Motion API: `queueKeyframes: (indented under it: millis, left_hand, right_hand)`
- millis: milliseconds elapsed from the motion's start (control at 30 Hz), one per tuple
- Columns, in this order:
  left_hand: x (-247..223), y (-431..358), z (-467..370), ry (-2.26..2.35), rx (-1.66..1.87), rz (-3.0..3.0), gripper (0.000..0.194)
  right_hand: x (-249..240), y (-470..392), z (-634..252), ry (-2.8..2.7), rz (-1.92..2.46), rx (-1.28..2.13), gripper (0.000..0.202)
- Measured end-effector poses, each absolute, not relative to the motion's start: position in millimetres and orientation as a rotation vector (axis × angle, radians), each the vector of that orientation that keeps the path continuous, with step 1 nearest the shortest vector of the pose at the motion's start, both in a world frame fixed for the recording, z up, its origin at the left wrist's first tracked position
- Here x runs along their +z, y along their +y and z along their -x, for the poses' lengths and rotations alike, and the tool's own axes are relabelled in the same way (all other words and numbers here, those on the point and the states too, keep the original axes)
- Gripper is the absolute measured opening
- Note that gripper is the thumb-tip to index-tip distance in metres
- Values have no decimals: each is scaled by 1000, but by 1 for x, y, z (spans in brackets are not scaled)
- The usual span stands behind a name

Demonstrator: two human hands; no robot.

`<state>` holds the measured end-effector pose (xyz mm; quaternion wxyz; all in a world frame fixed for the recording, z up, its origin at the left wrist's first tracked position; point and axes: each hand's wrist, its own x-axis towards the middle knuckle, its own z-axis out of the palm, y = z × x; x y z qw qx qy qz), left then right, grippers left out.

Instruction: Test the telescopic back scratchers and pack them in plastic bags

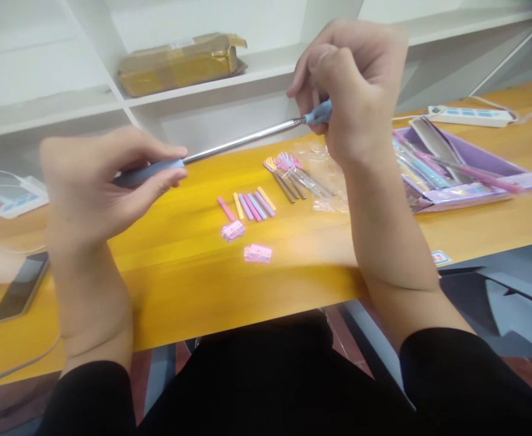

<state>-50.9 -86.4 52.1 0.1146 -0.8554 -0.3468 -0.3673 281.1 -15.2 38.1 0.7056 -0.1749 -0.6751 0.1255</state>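
A metal rod (243, 140) is stretched between my two hands above the table, rising toward the right. My left hand (111, 181) is closed round the light blue handle (150, 172) at its lower end. At the upper end a light blue piece (318, 113) is in the closed fingers of my right hand (351, 91); its far part is hidden by the hand. Below lie several pastel tubes (253, 204) in a row, a pink tube (226, 209) beside them, and small pink cards (257, 253). Behind them are hand-shaped heads on metal rods (288, 175).
A purple box (483, 192) with wrapped sticks stands at the right, near clear plastic bags (322, 157). A phone (20, 287) lies at the left. Power strips (474, 115) sit on the table. A taped package (181, 63) rests on the white shelf (266, 74).
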Motion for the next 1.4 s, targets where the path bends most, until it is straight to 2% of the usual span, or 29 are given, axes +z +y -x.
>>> queueKeyframes:
  millis: [467,633,1100,1400]
  left_hand:
    - [57,-92,48,-1041,-1045,2511,26]
    - [54,-89,41,-1007,-1063,2535,26]
    - [57,-98,36,-1057,-1071,2551,16]
    - [54,-90,33,-1080,-1019,2563,17]
  right_hand:
    - [37,-22,-279,-1580,424,300,26]
    - [35,-32,-276,-1603,510,320,33]
    - [33,-51,-259,-1664,608,209,31]
    - [27,-57,-248,-1699,623,260,34]
